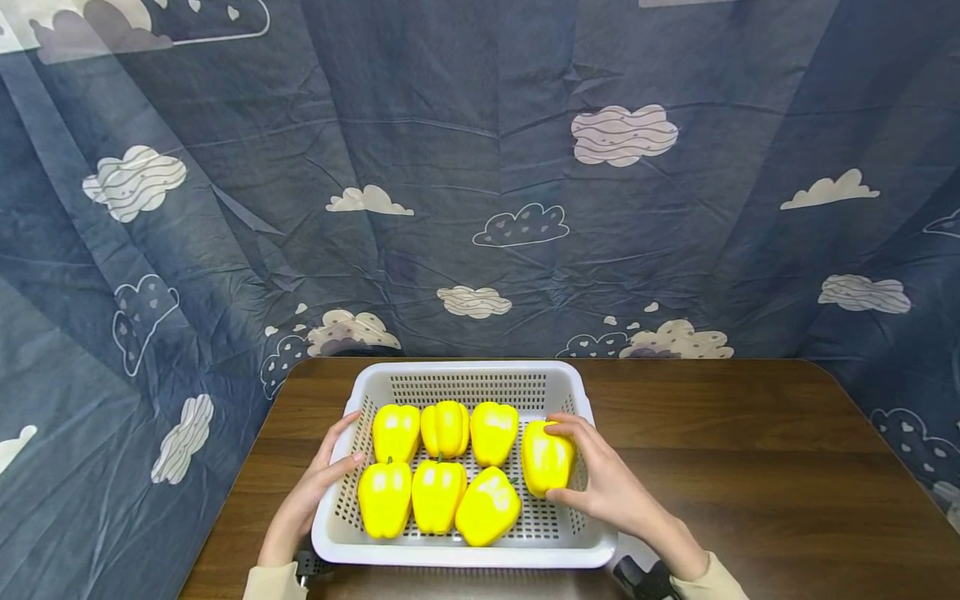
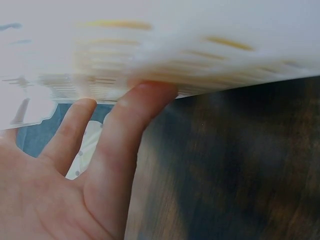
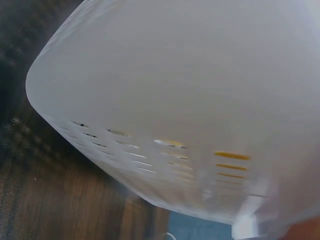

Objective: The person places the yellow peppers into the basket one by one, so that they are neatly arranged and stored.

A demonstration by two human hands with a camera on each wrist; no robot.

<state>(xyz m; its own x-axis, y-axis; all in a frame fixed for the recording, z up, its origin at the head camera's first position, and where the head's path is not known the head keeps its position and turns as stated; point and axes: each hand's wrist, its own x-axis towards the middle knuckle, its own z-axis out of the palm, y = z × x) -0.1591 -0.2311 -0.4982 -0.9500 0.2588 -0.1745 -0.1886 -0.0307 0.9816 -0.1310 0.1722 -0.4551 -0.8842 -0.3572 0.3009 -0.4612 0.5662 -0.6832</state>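
A white slotted plastic basket (image 1: pixel 480 557) on the brown table holds several yellow bell peppers, mostly in two rows. My left hand (image 1: pixel 315 479) holds the basket's left side, its fingertips at the rim. In the left wrist view, fingers (image 2: pixel 122 130) press against the slotted outer wall from below. At the right end inside the basket, my right hand (image 1: pixel 611 479) grips a yellow bell pepper (image 1: pixel 542 458), thumb at its near end and fingers at its far end. The right wrist view is mostly the basket's outer wall (image 3: pixel 175 90), which hides that grip.
The brown wooden table (image 1: pixel 750 467) extends right of the basket, with a narrower strip at left. A dark blue cloth (image 1: pixel 450 167) with cloud prints hangs behind and at both sides. Near each wrist sits a dark camera mount.
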